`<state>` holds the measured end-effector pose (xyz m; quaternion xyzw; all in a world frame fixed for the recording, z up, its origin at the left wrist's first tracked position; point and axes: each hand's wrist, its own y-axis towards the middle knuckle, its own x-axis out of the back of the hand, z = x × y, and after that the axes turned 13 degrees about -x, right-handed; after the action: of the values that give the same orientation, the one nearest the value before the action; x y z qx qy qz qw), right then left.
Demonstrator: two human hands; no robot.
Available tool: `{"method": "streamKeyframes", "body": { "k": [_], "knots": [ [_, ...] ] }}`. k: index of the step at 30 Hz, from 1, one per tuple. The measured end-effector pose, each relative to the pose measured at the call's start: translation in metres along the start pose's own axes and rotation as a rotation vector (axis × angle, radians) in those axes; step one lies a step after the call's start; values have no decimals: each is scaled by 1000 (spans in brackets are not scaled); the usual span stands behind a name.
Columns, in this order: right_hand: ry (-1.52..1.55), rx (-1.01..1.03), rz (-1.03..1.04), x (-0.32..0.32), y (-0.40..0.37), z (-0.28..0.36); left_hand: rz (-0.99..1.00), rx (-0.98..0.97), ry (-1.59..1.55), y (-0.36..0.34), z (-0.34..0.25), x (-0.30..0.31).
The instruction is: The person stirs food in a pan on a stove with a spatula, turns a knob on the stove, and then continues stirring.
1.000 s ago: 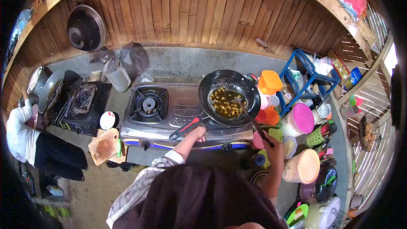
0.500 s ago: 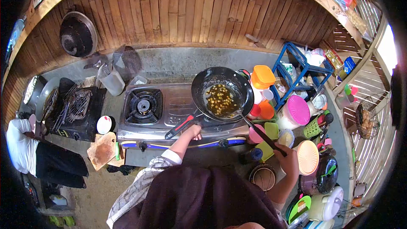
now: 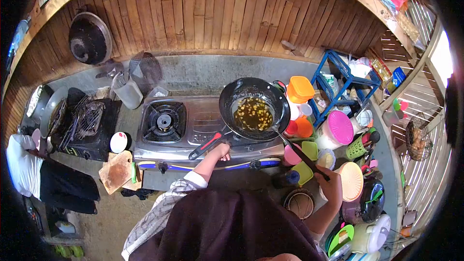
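Observation:
A black wok stands on the right side of the gas stove, with small yellowish pieces in dark bubbling oil. My right hand is wrapped round the long dark handle of a spatula; its metal end reaches into the wok's near right side. My left hand is closed at the stove's front edge, right beside the wok's red-and-black handle. Whether its fingers hold anything is hidden. The left burner has nothing on it.
Plastic tubs, including a pink-lidded one, crowd the right side below a blue rack. Left of the stove lie a cutting board with a green-handled knife and a white bowl. Another person is at far left.
The view has shifted very slightly. My right hand and the spatula have moved a little down and right, and the pieces in the oil have shifted.

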<state>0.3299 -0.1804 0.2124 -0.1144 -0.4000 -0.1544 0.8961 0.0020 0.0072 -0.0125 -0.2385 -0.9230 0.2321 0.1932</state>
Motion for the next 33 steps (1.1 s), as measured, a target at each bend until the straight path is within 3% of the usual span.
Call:
{"method": "streamKeyframes", "body": {
  "k": [8, 11, 15, 23, 26, 33],
  "knots": [
    [105, -1, 42, -28, 5, 27, 8, 28, -12, 9, 7, -2],
    [47, 92, 12, -52, 27, -3, -12, 20, -20, 7, 7, -2],
    [132, 62, 84, -68, 35, 14, -8, 6, 39, 4, 7, -3],
    [222, 283, 61, -130, 84, 3, -46, -12, 13, -1, 4, -5],
    [36, 158, 174, -120, 75, 41, -31, -42, 1, 4, 8, -5],
    [96, 110, 188, -144, 88, 35, -18, 18, 10, 6, 7, -4]
  ]
}}
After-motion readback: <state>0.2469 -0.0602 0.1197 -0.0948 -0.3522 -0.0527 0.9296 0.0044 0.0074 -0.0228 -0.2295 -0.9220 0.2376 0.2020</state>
